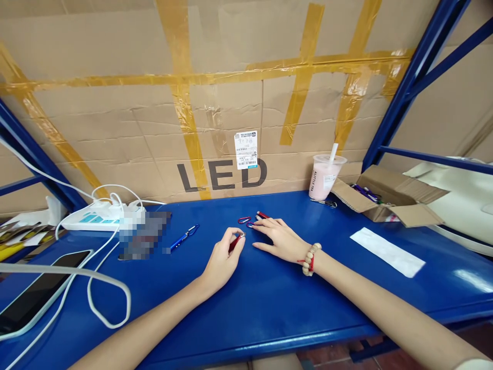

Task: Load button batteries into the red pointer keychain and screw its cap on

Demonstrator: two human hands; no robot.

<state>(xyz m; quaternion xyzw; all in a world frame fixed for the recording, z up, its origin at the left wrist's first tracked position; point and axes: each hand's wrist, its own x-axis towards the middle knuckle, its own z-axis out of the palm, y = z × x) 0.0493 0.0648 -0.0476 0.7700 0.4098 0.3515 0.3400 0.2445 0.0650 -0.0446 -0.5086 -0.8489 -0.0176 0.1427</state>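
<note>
Wrapped around a small red metal tube (235,242) with a silvery tip, my left hand (222,261) is closed above the blue tabletop. My right hand (284,240), wearing a wooden bead bracelet, lies palm down with its fingers stretched out and spread. Its fingertips touch or hover at a small purple-blue carabiner (250,224); I cannot tell which. Just beyond those fingers is a second red tube (262,215), partly hidden by them. A red carabiner (244,220) lies to its left. Farther left rests a blue tube with a carabiner clip (184,239).
A pink drink cup with a straw (325,177) stands at the back right, a black carabiner (323,203) before it. Rightward are an open cardboard box (385,198) and a white paper strip (387,252). On the left are a power strip (90,217), white cables and a phone (42,290).
</note>
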